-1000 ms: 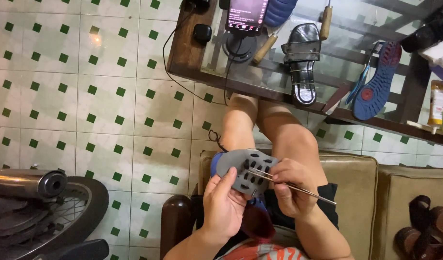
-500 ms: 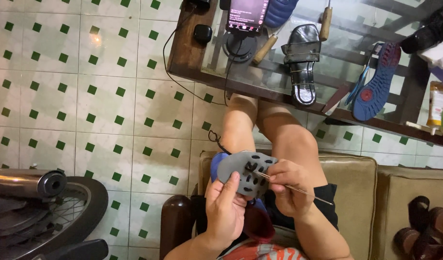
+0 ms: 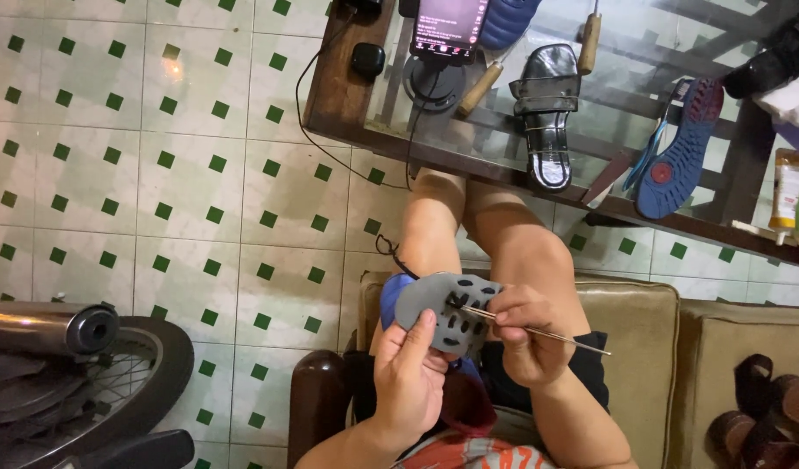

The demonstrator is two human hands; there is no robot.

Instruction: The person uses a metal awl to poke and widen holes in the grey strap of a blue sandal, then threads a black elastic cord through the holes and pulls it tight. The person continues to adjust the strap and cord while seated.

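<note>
Left hand (image 3: 408,373) closed round the grey perforated shoe upper (image 3: 447,311), held over the lap, thumb on its face. Right hand (image 3: 525,334) pinched shut on a thin metal awl (image 3: 538,329). Awl's long axis runs right to left, tip at a slot in the upper, just left of the right hand; the right hand is nearer the tip

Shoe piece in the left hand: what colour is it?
Grey with dark oval holes, blue edge behind; shoe piece, left hand, head view.
</note>
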